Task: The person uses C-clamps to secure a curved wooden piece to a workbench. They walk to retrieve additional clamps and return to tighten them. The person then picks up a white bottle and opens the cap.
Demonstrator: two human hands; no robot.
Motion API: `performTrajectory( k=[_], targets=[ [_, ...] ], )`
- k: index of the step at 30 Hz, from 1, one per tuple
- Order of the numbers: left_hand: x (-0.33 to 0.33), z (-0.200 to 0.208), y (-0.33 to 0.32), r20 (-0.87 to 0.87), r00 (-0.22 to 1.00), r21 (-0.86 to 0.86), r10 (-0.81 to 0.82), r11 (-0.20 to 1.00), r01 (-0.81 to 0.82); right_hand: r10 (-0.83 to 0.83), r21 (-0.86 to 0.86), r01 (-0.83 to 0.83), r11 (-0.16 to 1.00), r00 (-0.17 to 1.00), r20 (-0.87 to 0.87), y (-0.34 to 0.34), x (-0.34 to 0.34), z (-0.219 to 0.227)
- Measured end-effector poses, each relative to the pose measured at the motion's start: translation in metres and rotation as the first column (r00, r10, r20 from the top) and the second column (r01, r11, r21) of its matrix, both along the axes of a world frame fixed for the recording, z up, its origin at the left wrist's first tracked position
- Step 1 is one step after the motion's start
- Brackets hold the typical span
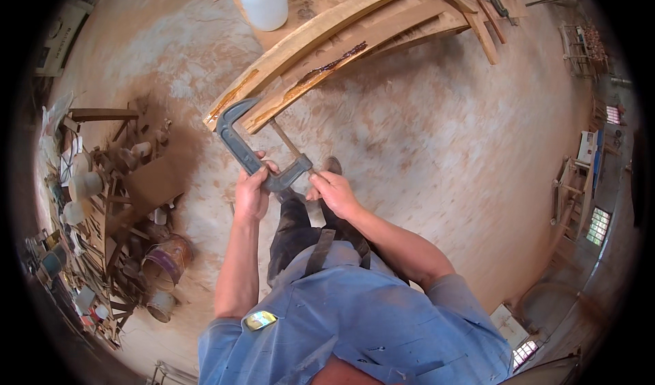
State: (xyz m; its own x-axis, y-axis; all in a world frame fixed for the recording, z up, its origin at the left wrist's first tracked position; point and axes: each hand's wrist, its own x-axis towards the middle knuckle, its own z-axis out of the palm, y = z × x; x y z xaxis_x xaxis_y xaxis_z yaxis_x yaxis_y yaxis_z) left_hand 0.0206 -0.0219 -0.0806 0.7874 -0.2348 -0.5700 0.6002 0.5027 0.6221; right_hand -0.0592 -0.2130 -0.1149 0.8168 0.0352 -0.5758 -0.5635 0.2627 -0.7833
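In front of me I hold a large grey C-clamp (235, 143) at the near left end of some wooden pieces. My left hand (252, 193) is wrapped round the lower corner of its frame. The fingers of my right hand (333, 193) are closed at the outer end of the clamp's screw (285, 138). The clamp's upper jaw overlaps the gap between a thick curved beam (327, 20) and a board (280, 102). Its screw tip is close to the board's near edge; contact I cannot tell. Dark brown, glossy glue-like stuff (331, 66) streaks the board.
A whitish plastic jug (263, 4) stands behind the curved beam. More timber strips (483, 38) lie at the far right. Cluttered wooden racks and a purple-banded bucket (164, 262) line the left side. Wooden frames (572, 190) stand along the right on the dusty floor (450, 146).
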Motion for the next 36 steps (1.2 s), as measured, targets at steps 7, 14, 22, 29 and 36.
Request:
performTrajectory(
  k=[7,14,22,29,36],
  targets=[
    [-0.002,-0.010,-0.004,0.074,0.996,0.052,0.046,0.997,-0.050,0.077,-0.053,-0.073,0.996,0.994,0.074,-0.004,0.006,-0.004],
    [-0.009,-0.019,-0.012,0.041,0.988,0.022,0.150,0.988,-0.151,0.115,-0.078,-0.109,0.991,0.990,0.086,-0.008,0.006,-0.011],
    [-0.014,-0.021,-0.013,0.076,0.980,0.016,0.183,0.983,-0.185,0.137,-0.101,-0.123,0.987,0.981,0.140,-0.014,0.010,-0.005],
    [-0.005,-0.019,-0.022,0.038,0.962,0.052,0.272,0.960,-0.274,0.160,-0.111,-0.140,0.984,0.966,0.202,-0.017,0.020,-0.008],
    [-0.022,-0.022,-0.022,-0.039,0.945,0.005,0.325,0.946,-0.325,0.228,-0.031,-0.227,0.974,0.956,0.186,-0.023,0.023,-0.021]
  ],
)
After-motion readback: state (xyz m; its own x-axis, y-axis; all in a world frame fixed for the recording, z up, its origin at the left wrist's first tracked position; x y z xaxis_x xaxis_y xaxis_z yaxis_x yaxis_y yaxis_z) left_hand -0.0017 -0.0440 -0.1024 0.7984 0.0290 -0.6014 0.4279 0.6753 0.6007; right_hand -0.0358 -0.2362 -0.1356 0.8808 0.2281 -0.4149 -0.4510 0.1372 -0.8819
